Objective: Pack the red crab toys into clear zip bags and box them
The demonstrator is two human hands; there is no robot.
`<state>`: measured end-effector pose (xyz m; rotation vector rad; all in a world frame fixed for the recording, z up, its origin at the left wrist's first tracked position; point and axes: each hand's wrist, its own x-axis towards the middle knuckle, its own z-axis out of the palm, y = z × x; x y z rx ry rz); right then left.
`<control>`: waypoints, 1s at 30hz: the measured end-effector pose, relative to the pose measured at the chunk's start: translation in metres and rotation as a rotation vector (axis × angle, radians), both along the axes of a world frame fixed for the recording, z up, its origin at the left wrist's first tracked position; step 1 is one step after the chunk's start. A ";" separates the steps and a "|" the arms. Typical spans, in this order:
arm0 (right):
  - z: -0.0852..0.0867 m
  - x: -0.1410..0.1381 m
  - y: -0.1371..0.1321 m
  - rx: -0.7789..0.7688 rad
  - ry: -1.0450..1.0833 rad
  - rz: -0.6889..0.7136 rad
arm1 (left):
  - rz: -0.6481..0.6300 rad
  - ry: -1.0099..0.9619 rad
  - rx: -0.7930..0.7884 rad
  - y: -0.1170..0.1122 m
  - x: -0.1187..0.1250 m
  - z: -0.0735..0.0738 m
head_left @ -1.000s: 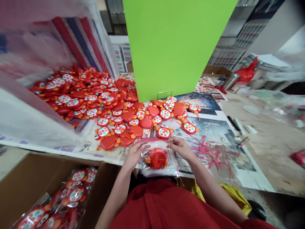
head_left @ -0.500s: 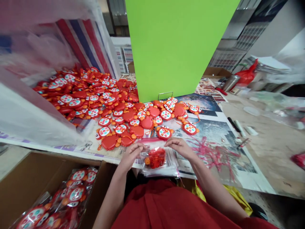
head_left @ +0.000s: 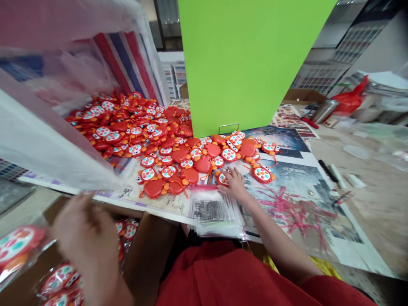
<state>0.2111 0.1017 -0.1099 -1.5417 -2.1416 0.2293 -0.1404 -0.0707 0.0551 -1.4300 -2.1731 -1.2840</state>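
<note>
My left hand (head_left: 86, 229) is smeared by motion above the carton (head_left: 149, 242) at the lower left. Close beside it, at the picture's left edge, is a bagged red crab toy (head_left: 19, 248), blurred; whether the fingers still touch its clear bag cannot be made out. My right hand (head_left: 236, 185) reaches over the table with thumb and fingers around a red crab toy (head_left: 222, 178) that has a white, dotted face. Below that hand lies a stack of clear zip bags (head_left: 210, 212) with pink closures and dark print.
A heap of red crab toys (head_left: 127, 127) spills from a white-sided enclosure (head_left: 79, 148). Behind them stands a tall green panel (head_left: 248, 63). Pink strips (head_left: 293, 208), a black marker (head_left: 327, 170) and a metal cup (head_left: 325, 111) lie to the right. Bagged toys (head_left: 60, 276) fill the carton.
The bagged toy has left the stack of bags and is now at the far left over the carton. My left hand swung left there; my right hand moved up onto a crab toy.
</note>
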 end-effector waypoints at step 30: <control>0.056 0.034 -0.029 -0.388 0.849 0.234 | -0.626 0.360 -0.757 0.090 0.186 -0.130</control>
